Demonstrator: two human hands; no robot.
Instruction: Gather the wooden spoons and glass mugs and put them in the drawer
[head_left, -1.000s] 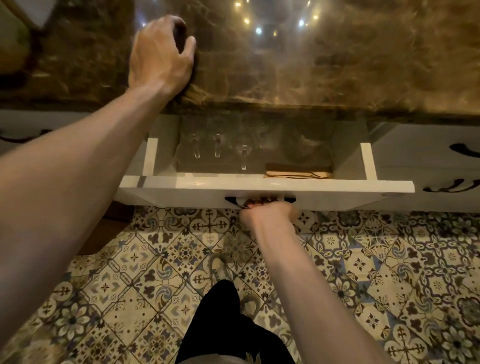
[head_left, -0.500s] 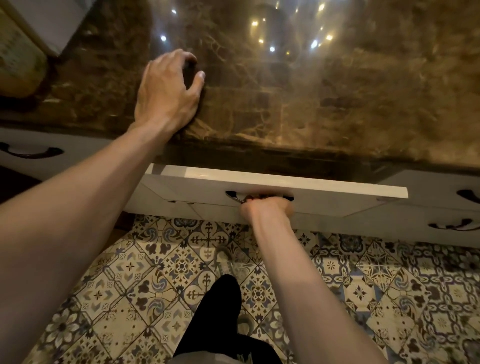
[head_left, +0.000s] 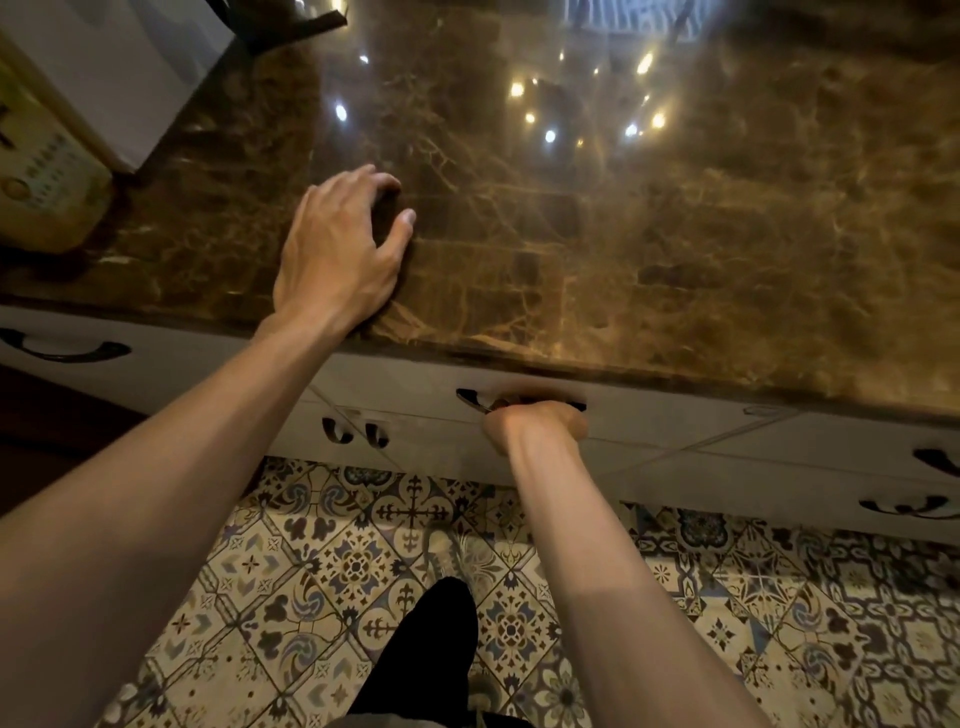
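At the far left we see a tan appliance (head_left: 44, 192) and a white box (head_left: 130, 67) standing on the brown marble counter (head_left: 649, 234), and below them a white cabinet front with a dark handle (head_left: 62, 349). Our left hand (head_left: 337, 254) lies palm down on the counter near its front edge, the fingers (head_left: 374, 179) loosely spread and curved, holding nothing, the thumb apart to the right. Below and to the right of it two small dark pulls (head_left: 356, 432) sit side by side on the cabinet face. Further right is the drawer (head_left: 675, 421), its white front flush with the fronts beside it under the counter lip, so we see nothing of its inside; the spoons and mugs are not in sight. Our right hand (head_left: 537, 423) is at the drawer handle (head_left: 519, 404), fingers curled closed around the middle of that dark bar, both ends of which show on either side of the knuckles. Lights are mirrored in the polished counter above. At the far right two more dark handles (head_left: 930, 483) sit on neighbouring fronts. Below, a dark trouser leg (head_left: 431, 649) stands over the patterned floor tiles (head_left: 831, 623).
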